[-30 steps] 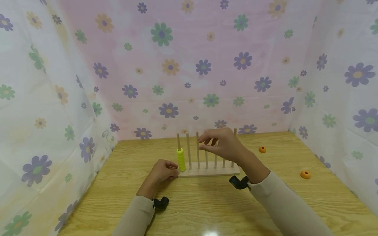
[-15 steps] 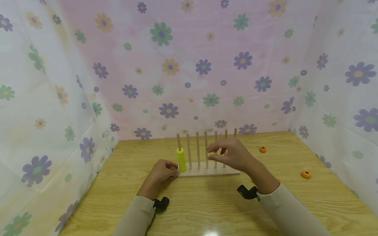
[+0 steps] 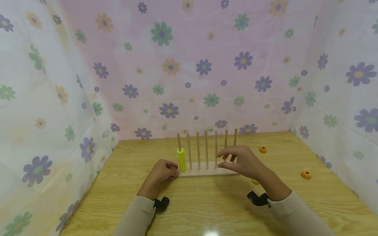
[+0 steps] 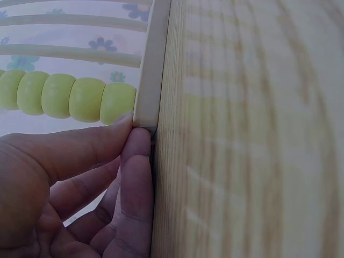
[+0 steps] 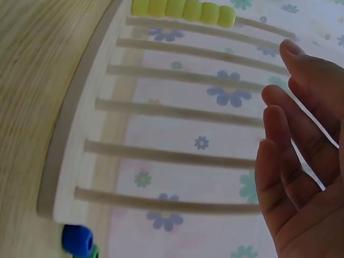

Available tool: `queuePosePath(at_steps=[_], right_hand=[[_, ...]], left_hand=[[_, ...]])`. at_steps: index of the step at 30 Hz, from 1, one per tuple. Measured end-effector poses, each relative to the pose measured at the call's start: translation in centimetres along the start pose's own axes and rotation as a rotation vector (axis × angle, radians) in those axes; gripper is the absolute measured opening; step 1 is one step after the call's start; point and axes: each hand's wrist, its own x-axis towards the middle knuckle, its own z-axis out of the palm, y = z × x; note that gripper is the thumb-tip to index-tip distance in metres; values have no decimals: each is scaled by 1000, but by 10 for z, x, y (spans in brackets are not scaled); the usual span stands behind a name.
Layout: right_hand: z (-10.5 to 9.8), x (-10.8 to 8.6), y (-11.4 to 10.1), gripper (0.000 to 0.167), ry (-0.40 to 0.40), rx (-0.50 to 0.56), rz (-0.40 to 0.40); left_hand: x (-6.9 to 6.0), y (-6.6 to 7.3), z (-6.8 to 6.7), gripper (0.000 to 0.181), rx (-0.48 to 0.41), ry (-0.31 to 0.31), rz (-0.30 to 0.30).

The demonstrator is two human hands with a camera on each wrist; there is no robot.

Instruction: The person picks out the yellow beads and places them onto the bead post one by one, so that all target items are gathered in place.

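Observation:
A pale wooden rack [image 3: 206, 172] with a row of upright pegs stands on the table. Several yellow beads [image 3: 181, 160] are stacked on its leftmost peg; the other pegs carry none. At the rack's left end my left hand [image 3: 161, 171] grips the base corner, and the left wrist view shows the thumb and forefinger [image 4: 137, 142] against it beside the lowest bead. My right hand [image 3: 240, 160] is in front of the right-hand pegs, fingers apart and loosely bent, with nothing between them. In the right wrist view that hand [image 5: 306, 145] is near the peg tips.
Two orange beads [image 3: 306, 174] [image 3: 262, 149] lie on the table [image 3: 124, 190] to the right. A yellow bead [image 3: 255, 181] shows partly beside my right wrist. Blue [image 5: 78, 240] and green [image 5: 94, 251] beads are near the rack's right end. Flowered cloth [image 3: 203, 82] walls surround the table.
My right hand has moved right and down along the pegs, from the third peg toward the right end. The left hand and the stacked beads have stayed in place.

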Motion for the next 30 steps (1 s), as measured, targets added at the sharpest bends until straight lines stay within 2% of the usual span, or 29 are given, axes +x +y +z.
queuePosePath(at_steps=[9, 14, 21, 30], right_hand=[[-20, -30, 20, 28, -23, 15, 151], [-32, -43, 31, 27, -48, -17, 191], [-42, -60, 46, 31, -181, -38, 276], [-54, -81, 71, 37, -331, 69, 367]], left_hand=[[1, 1, 2, 32, -16, -1, -12], [1, 1, 2, 32, -17, 13, -26], [0, 1, 2, 30, -18, 4, -23], [-1, 0, 1, 30, -32, 2, -22]])
